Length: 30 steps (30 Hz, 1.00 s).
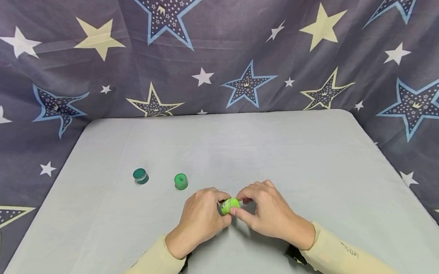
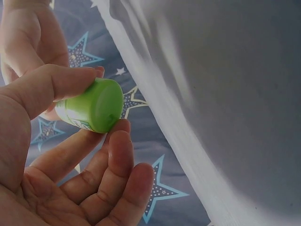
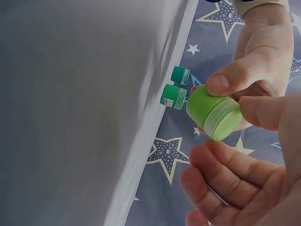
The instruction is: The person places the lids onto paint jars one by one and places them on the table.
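Note:
A small lime-green jar (image 1: 230, 205) with a translucent lid (image 3: 223, 122) is held between both hands, tilted on its side. My left hand (image 1: 202, 216) grips the jar's body between thumb and fingers near its base end, as the left wrist view shows. At the lid end, my right hand (image 1: 268, 212) has its thumb on one side of the rim and a fingertip on the other, pinching it. The right hand's other fingers (image 3: 202, 186) are bent below the lid. In the right wrist view the lid sits on the jar.
Left of the hands, a green jar (image 1: 181, 181) and a dark teal jar (image 1: 140, 176) stand on the table with lids on. A pale cloth covers the table (image 1: 243, 148). Behind it hangs a dark star-patterned curtain (image 1: 221, 47).

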### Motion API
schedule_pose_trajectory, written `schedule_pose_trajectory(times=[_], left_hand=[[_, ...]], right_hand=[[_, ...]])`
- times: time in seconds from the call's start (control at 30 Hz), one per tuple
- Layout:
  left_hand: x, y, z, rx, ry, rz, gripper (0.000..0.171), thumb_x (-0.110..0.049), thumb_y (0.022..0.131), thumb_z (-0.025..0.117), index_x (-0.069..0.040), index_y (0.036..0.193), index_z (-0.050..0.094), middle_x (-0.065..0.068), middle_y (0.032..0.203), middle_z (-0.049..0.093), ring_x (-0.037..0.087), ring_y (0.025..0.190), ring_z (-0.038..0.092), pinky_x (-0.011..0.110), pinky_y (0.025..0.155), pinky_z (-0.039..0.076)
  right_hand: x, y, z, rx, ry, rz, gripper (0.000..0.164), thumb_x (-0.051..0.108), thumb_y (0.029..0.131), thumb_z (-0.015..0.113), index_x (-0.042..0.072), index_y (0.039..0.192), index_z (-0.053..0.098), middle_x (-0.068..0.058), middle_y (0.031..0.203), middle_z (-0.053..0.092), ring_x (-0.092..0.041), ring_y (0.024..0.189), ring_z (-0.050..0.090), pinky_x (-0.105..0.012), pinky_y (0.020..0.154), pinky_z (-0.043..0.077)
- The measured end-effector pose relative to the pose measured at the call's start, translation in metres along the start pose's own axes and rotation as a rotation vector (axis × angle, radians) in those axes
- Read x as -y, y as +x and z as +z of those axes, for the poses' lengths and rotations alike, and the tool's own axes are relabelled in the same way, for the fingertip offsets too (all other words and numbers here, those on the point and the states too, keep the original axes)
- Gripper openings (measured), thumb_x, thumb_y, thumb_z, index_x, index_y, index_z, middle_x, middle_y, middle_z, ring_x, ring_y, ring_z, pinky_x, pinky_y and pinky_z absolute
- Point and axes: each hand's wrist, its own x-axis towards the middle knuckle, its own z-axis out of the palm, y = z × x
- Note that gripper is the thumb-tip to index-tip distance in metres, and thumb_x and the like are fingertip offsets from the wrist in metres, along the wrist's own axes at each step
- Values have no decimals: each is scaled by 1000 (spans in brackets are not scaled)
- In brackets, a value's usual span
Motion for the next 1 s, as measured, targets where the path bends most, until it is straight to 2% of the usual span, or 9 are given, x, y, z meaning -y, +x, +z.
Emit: schedule_pose_trajectory(times=[0.27, 0.43, 0.67, 0.83, 1.0], left_hand=[[-1, 1, 0, 11, 2, -13, 26, -15, 71, 89, -17, 96, 81, -4, 91, 74, 13, 78, 66, 28, 61, 49], [-1, 0, -1, 7, 7, -15, 28, -16, 70, 90, -16, 97, 81, -4, 90, 74, 8, 73, 61, 26, 59, 47], [0, 0, 0, -4, -3, 0, 27, -17, 71, 92, -16, 96, 81, -6, 87, 73, 6, 71, 59, 25, 59, 47], [0, 0, 0, 4, -25, -1, 24, -16, 72, 91, -17, 93, 81, -9, 84, 71, 5, 66, 55, 25, 57, 45], [0, 0, 0, 9, -40, -5, 22, -17, 72, 91, -18, 91, 80, -11, 81, 70, 3, 61, 50, 24, 54, 43]], right_hand=[[1, 0, 0, 4, -1, 16, 23, 37, 86, 84, 16, 87, 75, 4, 80, 71, -12, 71, 62, -33, 74, 42], [0, 0, -2, 3, 3, 22, 31, 39, 84, 85, 12, 95, 75, 1, 85, 72, -14, 75, 64, -33, 74, 42], [0, 0, -6, 17, 61, -22, 41, 23, 78, 89, 9, 112, 72, 2, 100, 71, -18, 87, 64, -34, 82, 41], [1, 0, -5, 34, 102, -67, 38, 14, 78, 88, 12, 113, 72, 8, 109, 72, -17, 95, 65, -35, 85, 41], [2, 0, -4, 31, 102, -79, 37, 12, 78, 87, 12, 112, 73, 9, 108, 72, -17, 96, 66, -36, 86, 41]])
